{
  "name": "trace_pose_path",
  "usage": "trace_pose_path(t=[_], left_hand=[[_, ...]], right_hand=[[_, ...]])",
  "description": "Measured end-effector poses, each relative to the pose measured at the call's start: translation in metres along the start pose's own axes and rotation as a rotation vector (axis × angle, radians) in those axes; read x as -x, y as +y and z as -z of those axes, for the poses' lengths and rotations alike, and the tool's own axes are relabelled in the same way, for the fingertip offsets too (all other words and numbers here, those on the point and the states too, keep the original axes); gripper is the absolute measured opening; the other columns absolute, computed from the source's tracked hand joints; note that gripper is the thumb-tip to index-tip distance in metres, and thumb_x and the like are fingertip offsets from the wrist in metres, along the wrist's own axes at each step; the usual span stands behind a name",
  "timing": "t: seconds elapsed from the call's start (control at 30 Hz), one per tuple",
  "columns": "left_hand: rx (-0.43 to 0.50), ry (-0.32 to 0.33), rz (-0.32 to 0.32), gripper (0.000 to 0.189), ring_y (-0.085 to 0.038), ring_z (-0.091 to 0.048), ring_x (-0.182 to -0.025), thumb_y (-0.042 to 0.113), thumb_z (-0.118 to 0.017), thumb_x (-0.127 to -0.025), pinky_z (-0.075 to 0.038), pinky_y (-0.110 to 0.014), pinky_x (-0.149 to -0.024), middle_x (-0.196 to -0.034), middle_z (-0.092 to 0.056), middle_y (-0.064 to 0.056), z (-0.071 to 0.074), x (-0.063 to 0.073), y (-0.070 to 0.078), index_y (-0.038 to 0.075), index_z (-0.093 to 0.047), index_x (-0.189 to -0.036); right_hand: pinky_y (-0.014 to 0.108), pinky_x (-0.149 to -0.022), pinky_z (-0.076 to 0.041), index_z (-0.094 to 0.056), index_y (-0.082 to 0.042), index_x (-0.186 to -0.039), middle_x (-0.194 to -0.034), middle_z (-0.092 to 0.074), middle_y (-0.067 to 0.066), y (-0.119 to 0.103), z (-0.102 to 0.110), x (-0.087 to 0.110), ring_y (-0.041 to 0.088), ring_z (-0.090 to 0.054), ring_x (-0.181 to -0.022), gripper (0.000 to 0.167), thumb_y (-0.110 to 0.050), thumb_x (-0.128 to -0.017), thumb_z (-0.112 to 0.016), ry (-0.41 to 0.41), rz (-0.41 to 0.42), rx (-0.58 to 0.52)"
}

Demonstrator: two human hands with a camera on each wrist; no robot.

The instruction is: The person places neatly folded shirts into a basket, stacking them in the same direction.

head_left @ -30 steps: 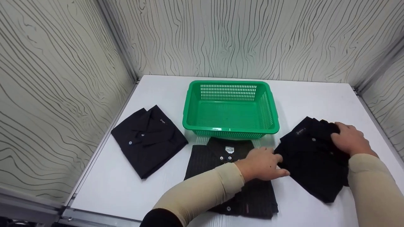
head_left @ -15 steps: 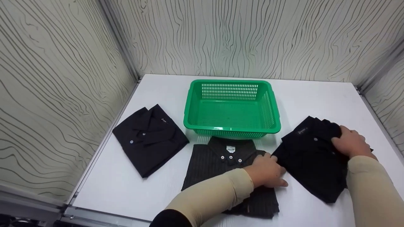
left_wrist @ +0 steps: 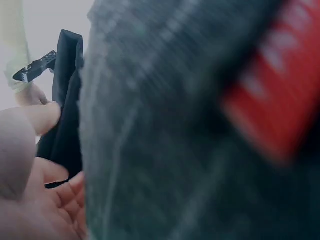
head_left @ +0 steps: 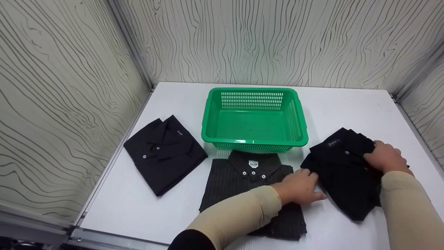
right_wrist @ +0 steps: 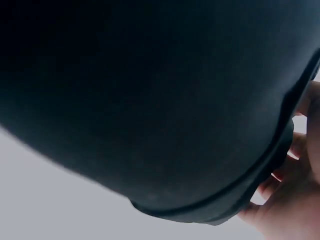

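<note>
Black shirt (head_left: 350, 177) is lying folded on the bench (head_left: 114, 215), right of centre and at a slant, collar end pointing away from you. Your right hand (head_left: 386, 156) is gripping its right edge, fingers curling round the cloth in the right wrist view; that's probably keeping the folded layers together. Your left hand (head_left: 300, 185) is reaching across to its left corner, fingertips touching, thumb sticking out toward you; whether it's pinching, I can't tell. With a hand at each side you're likely supporting the width so the soft fabric isn't sagging.

Charcoal striped shirt (head_left: 225, 184) is lying folded in the middle, collar facing the basket, your left forearm (head_left: 239, 208) crossing above it; contact unclear. Its red tag (left_wrist: 280, 90) is showing blurred in the left wrist view. The other black shirt (head_left: 173, 163) is lying folded and slanted on the left, nothing touching it. Spacing is presumably keeping each one within reach.

Green basket (head_left: 225, 139) is sitting upright beyond the striped shirt, facing up, no garment showing inside; its central spot is probably suiting both arms. Patterned panels (head_left: 263, 41) are standing behind.
</note>
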State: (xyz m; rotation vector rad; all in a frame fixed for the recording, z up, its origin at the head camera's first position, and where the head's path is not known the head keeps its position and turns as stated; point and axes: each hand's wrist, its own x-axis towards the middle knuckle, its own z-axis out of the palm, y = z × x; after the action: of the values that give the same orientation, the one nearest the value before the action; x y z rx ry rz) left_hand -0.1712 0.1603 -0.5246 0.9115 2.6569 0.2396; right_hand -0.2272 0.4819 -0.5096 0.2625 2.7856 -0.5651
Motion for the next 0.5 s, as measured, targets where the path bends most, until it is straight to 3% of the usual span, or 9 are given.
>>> trace_pose_path(t=[0.13, 0.23, 0.37, 0.5], left_hand=[[0.375, 0.012, 0.021, 0.06, -0.004, -0.055, -0.115, 0.054, -0.063, -0.096, -0.045, -0.021, -0.092, -0.131, -0.058, 0.004, 0.002, -0.004, 0.003, 0.012, -0.053, -0.137], [0.74, 0.018, 0.104, 0.051, -0.01, -0.066, -0.091, 0.042, -0.068, -0.096, -0.05, -0.022, -0.077, -0.106, -0.069, -0.001, 0.0, -0.005, 0.007, 0.008, -0.052, -0.129], [1.162, 0.049, 0.242, 0.046, -0.02, -0.065, -0.064, 0.033, -0.072, -0.094, -0.053, -0.031, -0.061, -0.08, -0.064, -0.005, -0.003, -0.007, 0.014, 0.005, -0.051, -0.124], [1.391, 0.13, 0.356, 0.048, -0.025, -0.068, -0.068, 0.027, -0.075, -0.093, -0.059, -0.038, -0.066, -0.097, -0.062, -0.009, -0.006, -0.013, 0.02, 0.002, -0.052, -0.128]], right_hand=[[0.077, -0.084, -0.033, -0.026, 0.021, -0.141, -0.132, -0.031, 0.05, 0.001, 0.001, 0.001, 0.069, -0.03, -0.113, 0.079, -0.037, -0.094, -0.053, -0.026, -0.019, 0.008], [0.074, -0.081, -0.036, -0.028, 0.022, -0.137, -0.128, -0.035, 0.049, 0.002, 0.002, 0.001, 0.067, -0.034, -0.108, 0.079, -0.039, -0.093, -0.053, -0.044, -0.025, 0.013], [0.068, -0.074, -0.04, -0.032, 0.022, -0.132, -0.122, -0.041, 0.046, 0.003, 0.003, 0.002, 0.061, -0.041, -0.101, 0.077, -0.039, -0.091, -0.054, -0.072, -0.051, 0.002], [0.064, -0.072, -0.041, -0.038, 0.019, -0.125, -0.115, -0.045, 0.042, 0.0, 0.004, 0.003, 0.056, -0.044, -0.095, 0.07, -0.039, -0.09, -0.056, -0.103, -0.094, -0.014]])
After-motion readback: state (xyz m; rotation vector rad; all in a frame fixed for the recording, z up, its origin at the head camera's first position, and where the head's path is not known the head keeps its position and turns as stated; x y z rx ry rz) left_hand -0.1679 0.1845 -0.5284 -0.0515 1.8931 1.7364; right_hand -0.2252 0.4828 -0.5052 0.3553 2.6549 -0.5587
